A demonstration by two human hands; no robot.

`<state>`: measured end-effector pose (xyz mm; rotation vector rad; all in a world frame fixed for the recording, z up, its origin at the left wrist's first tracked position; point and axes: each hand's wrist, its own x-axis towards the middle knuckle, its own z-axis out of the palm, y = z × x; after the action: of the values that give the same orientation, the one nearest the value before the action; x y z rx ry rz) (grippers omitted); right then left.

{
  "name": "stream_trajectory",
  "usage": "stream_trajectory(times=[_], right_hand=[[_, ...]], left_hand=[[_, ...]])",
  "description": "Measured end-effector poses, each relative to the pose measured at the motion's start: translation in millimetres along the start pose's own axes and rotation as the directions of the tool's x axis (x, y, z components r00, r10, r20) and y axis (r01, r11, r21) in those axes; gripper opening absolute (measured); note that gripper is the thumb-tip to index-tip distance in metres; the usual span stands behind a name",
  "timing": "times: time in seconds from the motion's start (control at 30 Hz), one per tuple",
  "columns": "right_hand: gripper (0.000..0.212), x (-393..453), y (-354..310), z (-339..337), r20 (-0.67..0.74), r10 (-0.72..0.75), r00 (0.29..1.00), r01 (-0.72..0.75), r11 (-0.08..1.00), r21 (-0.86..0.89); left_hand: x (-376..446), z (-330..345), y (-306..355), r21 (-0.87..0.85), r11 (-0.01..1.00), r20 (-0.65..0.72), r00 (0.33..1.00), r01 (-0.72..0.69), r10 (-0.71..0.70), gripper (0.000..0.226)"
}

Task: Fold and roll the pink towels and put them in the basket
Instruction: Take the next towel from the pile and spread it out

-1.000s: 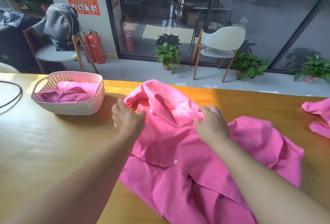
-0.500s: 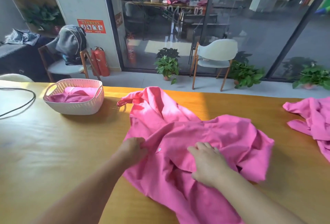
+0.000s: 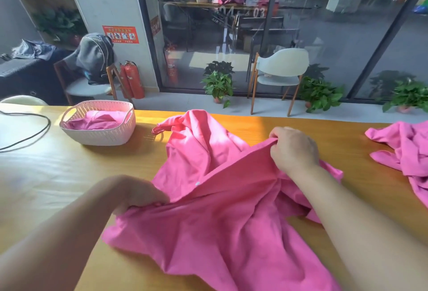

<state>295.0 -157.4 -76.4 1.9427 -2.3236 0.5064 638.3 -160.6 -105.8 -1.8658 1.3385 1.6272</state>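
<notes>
A large pink towel (image 3: pixel 215 216) lies crumpled across the middle of the wooden table (image 3: pixel 58 186). My left hand (image 3: pixel 136 194) grips its near left edge. My right hand (image 3: pixel 293 148) pinches a raised fold of the same edge farther right, so the cloth is stretched between both hands. A white perforated basket (image 3: pixel 99 134) stands at the back left of the table, with a pink towel (image 3: pixel 97 120) inside it. Another pink towel (image 3: pixel 407 151) lies bunched at the right edge.
A black cable (image 3: pixel 30 135) curves over the table's far left. Beyond the far edge are chairs (image 3: pixel 280 75), potted plants (image 3: pixel 218 84), fire extinguishers (image 3: pixel 132 79) and a glass wall.
Both hands have taken hold of the towel's edge and moved apart. The left drew toward me, the right lifted a fold up and to the right.
</notes>
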Motion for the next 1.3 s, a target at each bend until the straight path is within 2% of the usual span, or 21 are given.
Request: stream_trajectory(times=[0.13,0.23,0.37,0.43,0.5,0.53,0.6,0.63,0.67,0.7,0.77,0.83,0.87,0.9,0.97,1.0,1.03,1.07,1.13,1.2,1.3], right_hand=[[0.028,19,-8,4,0.008,0.018,1.0,-0.016,0.98,-0.198],[0.027,34,-20,8,0.033,0.09,0.995,-0.079,0.964,-0.255],[0.03,66,-58,12,0.089,0.146,0.985,-0.151,0.987,0.051],[0.024,83,-88,17,0.08,0.104,0.991,-0.118,0.974,0.191],[0.022,103,-122,25,0.093,0.044,0.995,-0.07,0.951,0.302],[0.023,113,-138,30,0.103,-0.002,0.995,-0.035,0.932,0.36],[0.029,130,-169,41,0.1,-0.104,0.99,0.041,0.87,0.492],[0.031,137,-182,46,0.1,-0.151,0.983,0.07,0.827,0.558],[0.032,142,-193,50,0.113,-0.198,0.974,0.09,0.789,0.608],[0.034,146,-201,56,0.148,-0.244,0.958,0.095,0.762,0.641],[0.05,150,-205,68,0.296,-0.297,0.908,0.044,0.769,0.638],[0.058,143,-196,83,0.426,-0.281,0.86,0.0,0.835,0.55],[0.049,136,-188,90,0.451,-0.258,0.855,0.018,0.882,0.472],[0.036,127,-178,98,0.446,-0.23,0.865,0.051,0.925,0.378],[0.025,101,-157,113,0.397,-0.128,0.909,0.052,0.979,0.195],[0.024,84,-147,119,0.38,-0.072,0.922,0.03,0.993,0.116],[0.024,68,-139,127,0.366,-0.028,0.93,0.013,0.999,0.042],[0.028,51,-132,134,0.376,-0.003,0.927,0.014,1.0,-0.027],[0.046,21,-122,148,0.445,0.022,0.895,0.029,0.994,-0.107],[0.057,0,-113,158,0.512,0.016,0.859,0.03,0.996,-0.082],[0.058,-21,-99,158,0.547,-0.044,0.836,0.098,0.993,-0.069]], left_hand=[[15,14,-13,0.146,0.983,0.083,0.989,0.109,-0.122,0.022],[24,14,-7,0.39,0.918,0.056,0.993,0.071,-0.1,0.023],[37,-2,17,0.468,0.879,-0.085,0.986,-0.088,0.144,0.026],[46,-11,27,0.126,0.94,-0.288,0.895,-0.317,0.341,0.039],[51,-20,38,-0.317,0.769,-0.379,0.818,-0.555,0.433,0.058],[55,-24,43,-0.444,0.677,-0.384,0.807,-0.587,0.449,0.062],[66,-32,51,-0.523,0.606,-0.413,0.8,-0.599,0.435,0.049],[75,-38,56,-0.478,0.635,-0.5,0.782,-0.607,0.372,0.037],[82,-45,59,-0.397,0.685,-0.629,0.724,-0.611,0.282,0.027],[90,-56,62,-0.315,0.732,-0.758,0.625,-0.604,0.19,0.018],[101,-77,62,-0.215,0.804,-0.883,0.463,-0.554,0.083,0.015],[115,-91,55,-0.176,0.866,-0.912,0.409,-0.469,0.035,0.034],[121,-91,51,-0.13,0.891,-0.927,0.372,-0.435,0.047,0.047],[125,-87,48,-0.023,0.904,-0.95,0.292,-0.428,0.114,0.053],[133,-68,46,0.318,0.846,-0.918,0.085,-0.428,0.388,0.054],[136,-56,46,0.497,0.765,-0.834,0.018,-0.409,0.551,0.051],[141,-44,45,0.646,0.653,-0.711,0.001,-0.396,0.704,0.045],[146,-33,44,0.743,0.542,-0.573,0.045,-0.392,0.818,0.041],[151,-14,42,0.811,0.445,-0.373,0.25,-0.38,0.893,0.043],[154,-1,38,0.807,0.481,-0.351,0.378,-0.343,0.857,0.046],[141,17,33,0.772,0.563,-0.41,0.445,-0.295,0.796,0.038]])
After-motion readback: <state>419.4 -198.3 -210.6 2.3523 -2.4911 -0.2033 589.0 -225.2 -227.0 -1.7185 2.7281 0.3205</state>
